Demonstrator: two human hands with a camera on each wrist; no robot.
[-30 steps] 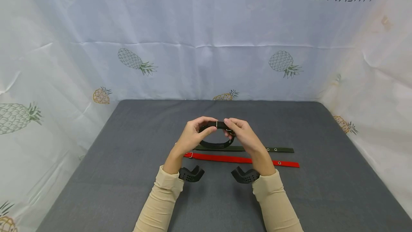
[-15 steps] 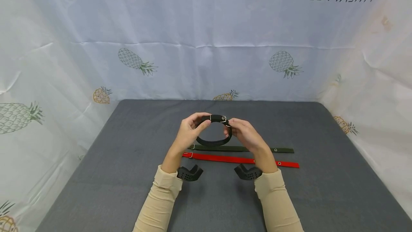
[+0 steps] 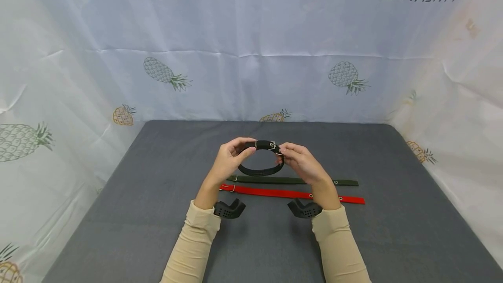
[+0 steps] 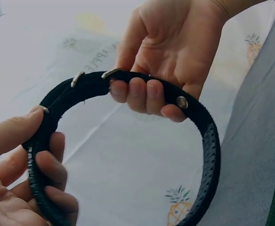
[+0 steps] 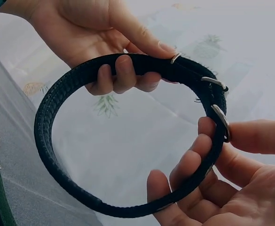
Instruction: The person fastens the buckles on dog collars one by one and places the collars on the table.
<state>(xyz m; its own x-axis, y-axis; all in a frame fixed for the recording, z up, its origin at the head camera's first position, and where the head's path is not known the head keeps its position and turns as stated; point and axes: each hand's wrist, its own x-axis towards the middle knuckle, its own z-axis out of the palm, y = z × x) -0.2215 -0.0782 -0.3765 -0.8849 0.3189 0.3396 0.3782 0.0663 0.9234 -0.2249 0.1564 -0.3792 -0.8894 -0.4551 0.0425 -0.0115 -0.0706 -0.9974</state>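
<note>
A black buckled collar [image 3: 259, 172], fastened into a loop, is held up above the table. My left hand [image 3: 228, 160] grips its left side, thumb in front by the metal keeper. On the opposite side my right hand [image 3: 304, 163] pinches the strap beside the metal ring, just past the buckle [image 3: 272, 144]. Fingers of both hands curl inside the loop, as the right wrist view shows around the collar [image 5: 57, 160]. A rivet [image 4: 182, 102] shows on the band in the left wrist view.
A dark green collar [image 3: 271, 180] and a red collar [image 3: 267, 192] lie stretched out side by side on the grey table [image 3: 157, 213], beneath my hands. A pineapple-print curtain [image 3: 243, 86] surrounds the table's back and sides.
My hands have moved slightly apart, the right one shifting right off the buckle, which now shows. The collar rose a little and its loop faces me more openly.
</note>
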